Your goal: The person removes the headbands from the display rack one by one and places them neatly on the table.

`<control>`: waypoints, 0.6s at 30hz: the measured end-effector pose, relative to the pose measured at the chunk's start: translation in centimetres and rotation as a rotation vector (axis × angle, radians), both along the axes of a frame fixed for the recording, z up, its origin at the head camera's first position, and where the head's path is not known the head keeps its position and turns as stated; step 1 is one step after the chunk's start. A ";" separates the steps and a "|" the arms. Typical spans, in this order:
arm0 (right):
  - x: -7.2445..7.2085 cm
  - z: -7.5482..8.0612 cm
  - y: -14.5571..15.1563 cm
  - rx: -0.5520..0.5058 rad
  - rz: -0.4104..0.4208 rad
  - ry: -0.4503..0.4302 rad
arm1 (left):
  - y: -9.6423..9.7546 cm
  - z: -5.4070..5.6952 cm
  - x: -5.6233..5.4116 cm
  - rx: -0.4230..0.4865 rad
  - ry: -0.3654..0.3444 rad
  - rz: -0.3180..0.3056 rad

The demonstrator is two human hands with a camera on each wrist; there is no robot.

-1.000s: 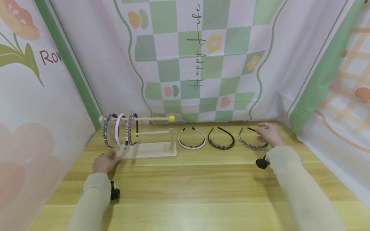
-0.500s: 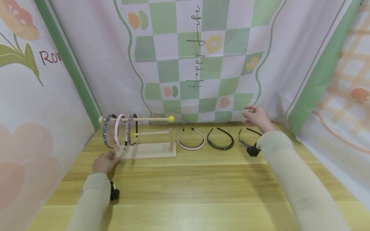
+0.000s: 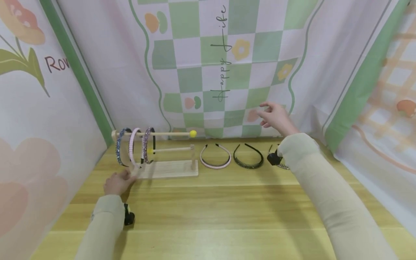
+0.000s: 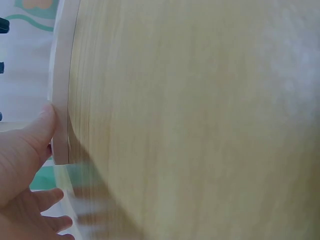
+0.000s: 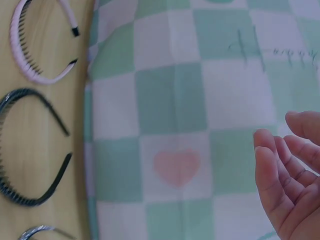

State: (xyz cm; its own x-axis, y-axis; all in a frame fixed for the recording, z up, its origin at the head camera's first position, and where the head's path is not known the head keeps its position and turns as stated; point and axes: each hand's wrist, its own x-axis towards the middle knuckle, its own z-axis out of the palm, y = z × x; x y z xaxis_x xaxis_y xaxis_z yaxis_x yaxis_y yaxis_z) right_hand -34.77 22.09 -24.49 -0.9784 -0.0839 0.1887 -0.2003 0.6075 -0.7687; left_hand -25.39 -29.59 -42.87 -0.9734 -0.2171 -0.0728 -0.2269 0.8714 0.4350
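Raised now and shifted leftward, our right hand (image 3: 276,117) has left its place above the rightmost headband of a second ago, while our left hand (image 3: 117,183) stays where it was.

From the left, we see a white cloth wall (image 3: 78,90) printed with a flower, then our left hand at the near left corner of the wooden rack (image 3: 172,169). Its thumb and a finger pinch the end of the base; the other fingers are spread apart. On the rack's upper rod (image 3: 172,134) hang a blue glittery headband (image 3: 118,148), a plain pink headband (image 3: 131,148) and a purple glittery headband (image 3: 145,148), with a yellow ball (image 3: 193,134) at the rod's right end.

Right of the rack, on the wooden table (image 3: 208,209), we have a row lying apart: a pale pink toothed headband (image 3: 215,167), a black toothed headband (image 3: 248,166) and a silvery headband (image 3: 284,167), partly hidden from the head view by our right wrist camera (image 3: 274,158).

Above that row, toward the far checked cloth (image 3: 185,18), our right hand hangs with loosely bent fingers, its thumb apart from them.
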 end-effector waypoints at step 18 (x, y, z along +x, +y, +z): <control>1.1 4.2 -8.4 0.011 0.092 0.099 | 0.4 0.6 0.4 0.006 0.006 0.008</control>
